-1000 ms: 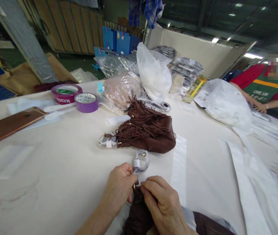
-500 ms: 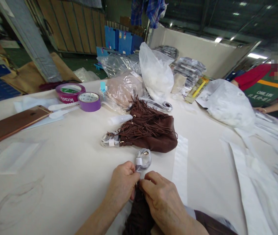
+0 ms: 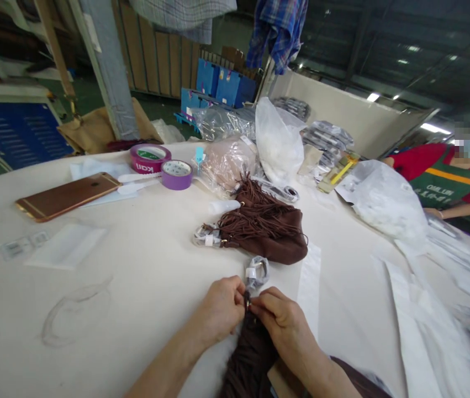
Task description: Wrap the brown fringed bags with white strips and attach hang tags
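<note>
At the lower centre of the frame, the left hand (image 3: 224, 309) is pinching a dark strap tab (image 3: 246, 297), and the right hand (image 3: 286, 323) is pinching its metal ring (image 3: 248, 303). Steadying the tab while moving only the right fingertips is probably working best. The dark brown fringed bag (image 3: 245, 359) is lying below, strands bunching, partly hidden; its plastic-wrapped strap (image 3: 257, 272) is coiling just above the hands.

A brown phone (image 3: 69, 197) lies near a magenta tape roll (image 3: 148, 166) and a purple tape roll (image 3: 178, 181). Blue plaid cloth (image 3: 276, 33) hangs beyond.
</note>
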The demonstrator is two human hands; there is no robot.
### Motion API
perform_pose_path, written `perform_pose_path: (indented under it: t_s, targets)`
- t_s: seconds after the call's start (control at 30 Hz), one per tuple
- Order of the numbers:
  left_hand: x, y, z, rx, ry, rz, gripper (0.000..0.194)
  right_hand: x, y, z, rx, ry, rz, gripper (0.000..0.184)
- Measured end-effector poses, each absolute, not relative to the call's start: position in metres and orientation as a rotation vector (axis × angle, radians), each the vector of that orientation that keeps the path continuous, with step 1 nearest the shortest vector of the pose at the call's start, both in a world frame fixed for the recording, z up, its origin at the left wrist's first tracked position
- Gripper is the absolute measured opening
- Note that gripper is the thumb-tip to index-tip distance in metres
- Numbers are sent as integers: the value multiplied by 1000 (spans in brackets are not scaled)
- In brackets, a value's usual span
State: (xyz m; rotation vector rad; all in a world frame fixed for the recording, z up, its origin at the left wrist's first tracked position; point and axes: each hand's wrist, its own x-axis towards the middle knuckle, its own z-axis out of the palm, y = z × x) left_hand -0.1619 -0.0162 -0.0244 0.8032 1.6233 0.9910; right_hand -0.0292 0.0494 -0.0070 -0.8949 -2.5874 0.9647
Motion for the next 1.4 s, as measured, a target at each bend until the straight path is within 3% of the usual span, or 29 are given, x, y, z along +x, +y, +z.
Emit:
perform_pose_path:
  t_s: [0.37, 0.5, 0.67, 0.97, 1.17, 1.4]
  targets:
    - [-172, -12, -25, 934, 1709, 1044, 20, -33, 47, -2, -980, -2525, 1051, 17]
    - [-172, -11, -23, 927, 1739, 935, 12, -33, 45, -2, -1026, -2498, 1065, 19]
    - [-162, -7, -21, 1010, 1909, 863, 25, -31, 44, -2, -990, -2452, 1097, 18]
    - [-156, -3, -20, 1072, 2050, 739, 12, -24, 38, -3, -1039, -2503, 1136, 14]
    - [-150, -13, -18, 923, 1982, 813, 17, -20, 36, -3, -1181, -2374, 1353, 15]
    - [-141, -21, -28, 591, 1782, 1153, 18, -11, 40, -8, -1072, -2179, 1657, 18]
